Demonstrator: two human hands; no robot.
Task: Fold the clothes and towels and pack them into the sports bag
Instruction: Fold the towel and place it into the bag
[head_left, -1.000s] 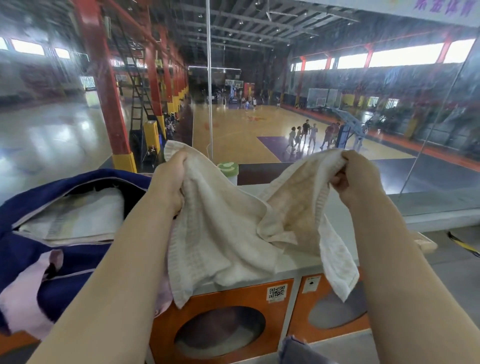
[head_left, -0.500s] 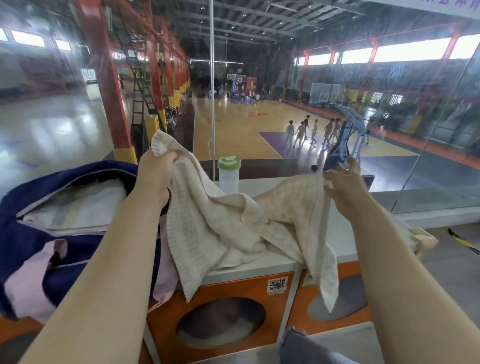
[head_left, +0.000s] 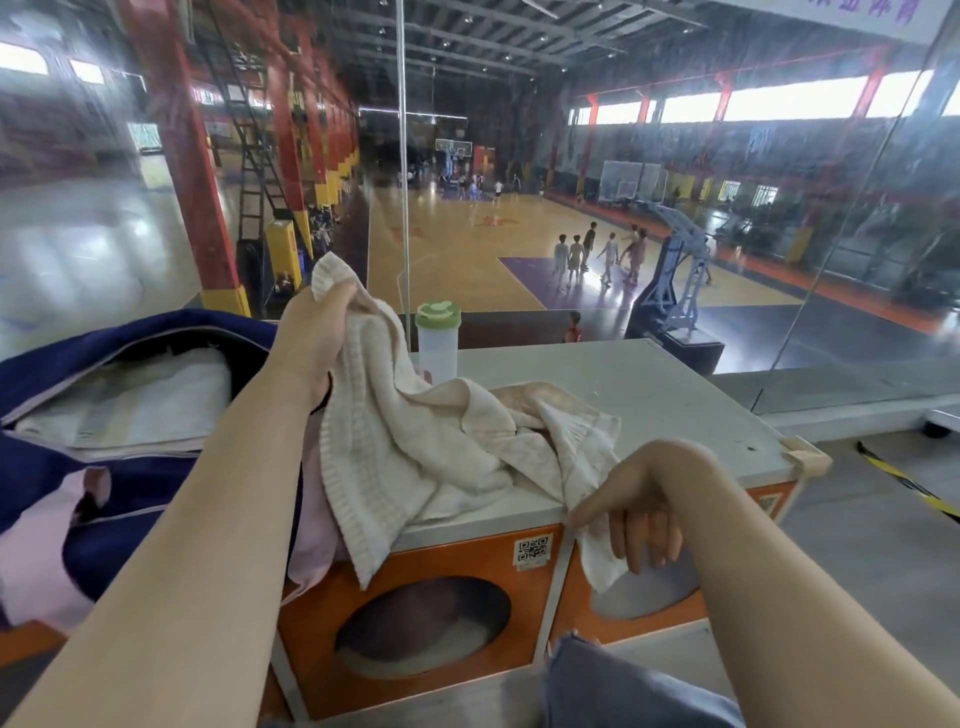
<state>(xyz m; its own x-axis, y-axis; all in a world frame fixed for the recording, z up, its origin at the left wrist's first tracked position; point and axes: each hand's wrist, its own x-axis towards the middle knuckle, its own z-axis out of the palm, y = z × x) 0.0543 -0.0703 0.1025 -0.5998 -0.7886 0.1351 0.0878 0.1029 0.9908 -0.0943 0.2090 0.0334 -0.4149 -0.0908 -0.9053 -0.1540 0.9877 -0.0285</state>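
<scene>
Cream waffle-knit cotton towel (head_left: 415, 457) lies crumpled on grey cabinet top (head_left: 649, 395), front edge hanging over. Left hand (head_left: 317, 332) grips raised corner; right hand (head_left: 639, 499) pinches lower corner. Navy fabric sports bag (head_left: 130, 467) unzipped at left, folded laundry inside.

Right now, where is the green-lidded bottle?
In the head view, the green-lidded bottle stands upright at the far edge of the white counter, just left of centre, behind the cream towel and right of the left hand.
</scene>
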